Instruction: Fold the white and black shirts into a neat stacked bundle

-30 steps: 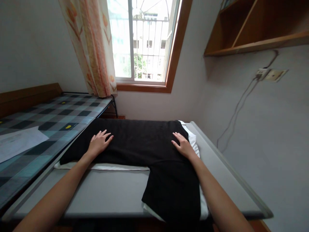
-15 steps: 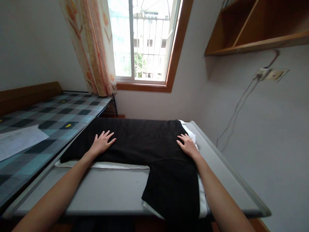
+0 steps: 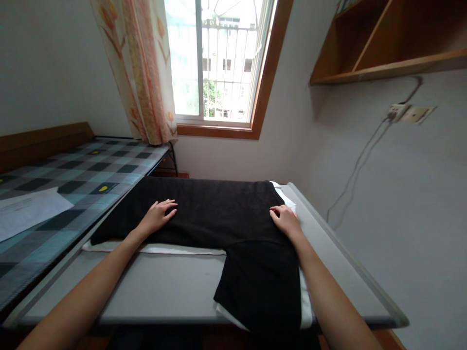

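Observation:
A black short-sleeved shirt (image 3: pixel 215 209), folded lengthwise, lies across the table with its sleeve hanging toward me over the front edge. White fabric (image 3: pixel 305 296) shows beneath it along the near side, the sleeve and the right end. My left hand (image 3: pixel 157 216) rests on the body of the shirt at the left, fingers apart and slightly bent, holding nothing. Over the right end, close to the white edge, my right hand (image 3: pixel 286 219) touches the black cloth with its fingers loosely curved; no cloth is visibly pinched.
The grey table (image 3: pixel 175 287) carries the garments. Left of it is a bed with a checked cover (image 3: pixel 120 167) and a sheet of paper (image 3: pixel 32 209). A curtain (image 3: pixel 146 73) hangs by the window. At the right, a cord (image 3: pixel 359 165) runs down the wall from a socket, below a wooden shelf (image 3: pixel 394 65).
Both hands have stayed near the same spots, but their fingers have drawn in from lying flat to slightly bent. The shirt looks unmoved.

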`<state>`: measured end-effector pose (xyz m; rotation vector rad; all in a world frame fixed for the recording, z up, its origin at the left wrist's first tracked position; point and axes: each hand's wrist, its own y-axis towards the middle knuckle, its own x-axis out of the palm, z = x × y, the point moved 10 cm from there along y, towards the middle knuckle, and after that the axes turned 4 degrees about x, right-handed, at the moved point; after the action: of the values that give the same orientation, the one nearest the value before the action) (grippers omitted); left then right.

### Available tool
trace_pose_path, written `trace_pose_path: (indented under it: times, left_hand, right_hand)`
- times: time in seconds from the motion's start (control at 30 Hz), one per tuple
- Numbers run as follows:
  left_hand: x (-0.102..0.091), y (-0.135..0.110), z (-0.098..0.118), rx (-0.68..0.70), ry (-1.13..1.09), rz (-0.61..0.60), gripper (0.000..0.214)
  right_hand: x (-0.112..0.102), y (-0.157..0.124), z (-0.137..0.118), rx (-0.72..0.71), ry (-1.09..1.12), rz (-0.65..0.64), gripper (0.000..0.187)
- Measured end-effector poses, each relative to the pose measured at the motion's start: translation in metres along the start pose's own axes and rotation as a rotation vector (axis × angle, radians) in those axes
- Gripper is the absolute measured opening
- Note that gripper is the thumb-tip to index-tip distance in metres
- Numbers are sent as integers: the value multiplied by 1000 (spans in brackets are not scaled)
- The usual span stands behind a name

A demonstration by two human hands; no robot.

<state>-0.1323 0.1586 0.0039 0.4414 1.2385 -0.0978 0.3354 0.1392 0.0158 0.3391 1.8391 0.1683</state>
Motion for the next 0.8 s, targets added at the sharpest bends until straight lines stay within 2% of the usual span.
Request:
trace_pose_path:
  times: [0.23,0.3,0.37,0.43,0.5,0.57,0.67,0.8]
  left_hand:
    - [0,0,-5,-17,-30,-3,42]
    - [-4,0,-1,1,-67,30,40]
    - [-11,0,13,47,-142,99,35]
    - [-18,1,36,108,-224,166,30]
    - [-17,3,68,183,-282,165,24]
    - [-9,7,107,303,-353,71,21]
    - [6,10,165,491,-491,-147,19]
    - [21,6,218,639,-607,-367,26]
  right_hand:
    - [1,0,3,28,34,-8,29]
    - [0,0,2,27,38,-9,29]
    - [0,0,2,33,45,-13,29]
    - [0,0,2,39,47,-18,29]
    - [0,0,1,39,46,-20,29]
    - [0,1,1,35,53,-20,30]
    - [0,2,4,33,78,-15,30]
    - [3,4,8,19,124,-12,30]
